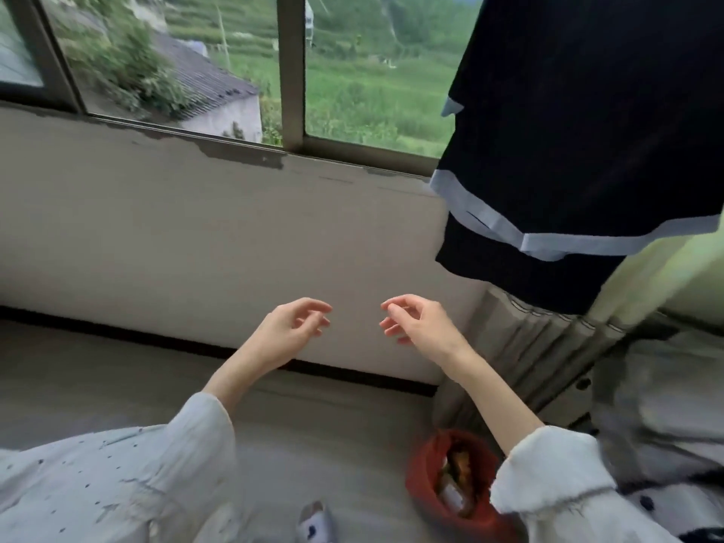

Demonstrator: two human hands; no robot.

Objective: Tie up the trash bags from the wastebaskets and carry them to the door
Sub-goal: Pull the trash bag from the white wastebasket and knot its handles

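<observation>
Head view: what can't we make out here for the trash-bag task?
- Red wastebasket: the right sleeve covers its right side and the frame's bottom edge cuts off its base. The contents are blurred, and a bag liner can't be confirmed.
- Door: not in view.
- Left hand and right hand: both empty, with the fingers loosely curled.
- Small object at the bottom edge: cut off and blurred.

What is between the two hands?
Nothing. In the head view, only a bare gap separates the left hand and right hand; the plain wall shows behind it.
</observation>
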